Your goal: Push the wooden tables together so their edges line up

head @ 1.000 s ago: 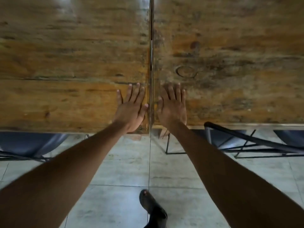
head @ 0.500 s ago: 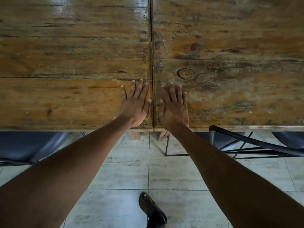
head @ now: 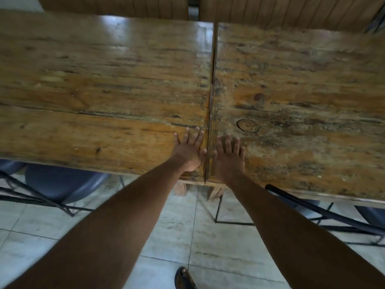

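Note:
Two worn wooden tables stand side by side, the left table (head: 100, 97) and the right table (head: 302, 105), with only a thin dark seam (head: 211, 97) between them. Their near edges meet almost level at the seam. My left hand (head: 189, 152) lies flat, fingers spread, on the left table's near right corner. My right hand (head: 228, 156) lies flat on the right table's near left corner. Both palms press on the wood just either side of the seam and hold nothing.
Blue chairs with black metal frames sit under the near edges, one at the left (head: 62, 186) and one at the right (head: 325, 211). Pale floor tiles (head: 183, 232) lie below. My sandalled foot (head: 184, 279) shows at the bottom. Wooden seat backs (head: 116, 5) stand beyond the tables.
The view has tilted up and pulled back, showing the tables' far edges. The seam looks slightly tighter near my hands. Both hands stay flat in the same spots.

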A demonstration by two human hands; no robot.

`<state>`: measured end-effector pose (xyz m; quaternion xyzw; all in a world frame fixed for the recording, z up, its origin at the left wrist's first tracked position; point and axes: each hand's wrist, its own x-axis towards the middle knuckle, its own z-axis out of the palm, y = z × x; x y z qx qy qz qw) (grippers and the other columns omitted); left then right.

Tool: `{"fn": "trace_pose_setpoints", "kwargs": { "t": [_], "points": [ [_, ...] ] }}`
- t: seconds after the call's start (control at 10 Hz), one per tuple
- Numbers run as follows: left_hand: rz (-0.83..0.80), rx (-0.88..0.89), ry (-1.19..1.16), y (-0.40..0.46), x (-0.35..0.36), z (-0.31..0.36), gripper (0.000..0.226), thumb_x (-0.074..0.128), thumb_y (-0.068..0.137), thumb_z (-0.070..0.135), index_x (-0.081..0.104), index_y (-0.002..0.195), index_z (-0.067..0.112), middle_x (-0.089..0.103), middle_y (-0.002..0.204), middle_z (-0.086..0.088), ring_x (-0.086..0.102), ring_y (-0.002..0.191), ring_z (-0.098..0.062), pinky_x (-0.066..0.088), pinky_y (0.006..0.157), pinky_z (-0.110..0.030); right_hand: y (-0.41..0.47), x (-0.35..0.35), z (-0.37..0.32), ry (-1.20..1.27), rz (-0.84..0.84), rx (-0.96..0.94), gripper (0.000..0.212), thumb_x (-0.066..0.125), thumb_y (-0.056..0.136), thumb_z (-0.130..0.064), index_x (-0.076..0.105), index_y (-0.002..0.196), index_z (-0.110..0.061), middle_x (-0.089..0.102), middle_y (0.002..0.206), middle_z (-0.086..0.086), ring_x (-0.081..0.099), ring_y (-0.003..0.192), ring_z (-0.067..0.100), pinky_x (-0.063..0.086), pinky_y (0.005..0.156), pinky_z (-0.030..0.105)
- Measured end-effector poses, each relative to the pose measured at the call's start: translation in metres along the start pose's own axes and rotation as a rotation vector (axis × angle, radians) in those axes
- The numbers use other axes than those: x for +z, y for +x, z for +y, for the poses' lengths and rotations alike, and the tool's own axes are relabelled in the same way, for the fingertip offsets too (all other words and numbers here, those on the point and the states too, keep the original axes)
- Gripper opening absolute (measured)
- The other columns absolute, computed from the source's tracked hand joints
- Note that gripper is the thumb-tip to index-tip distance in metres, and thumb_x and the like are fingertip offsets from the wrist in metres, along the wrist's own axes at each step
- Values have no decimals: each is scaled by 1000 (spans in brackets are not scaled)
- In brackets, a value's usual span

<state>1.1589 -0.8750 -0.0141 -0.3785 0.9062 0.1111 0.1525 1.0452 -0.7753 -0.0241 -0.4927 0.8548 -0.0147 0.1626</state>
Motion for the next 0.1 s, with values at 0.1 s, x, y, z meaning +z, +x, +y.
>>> {"fn": "trace_pose_setpoints", "kwargs": {
  "t": [0.1],
  "points": [
    [-84, 94, 4, -19, -22, 16, 69, 26, 103, 49, -5, 158, 20, -6, 169, -4, -11, 152, -42, 2, 117, -70, -8, -21, -12, -92, -119, 0, 68, 27, 101, -43, -5, 158, -23, -8, 167, 9, -4, 152, 39, 13, 119, 57]
  ]
}}
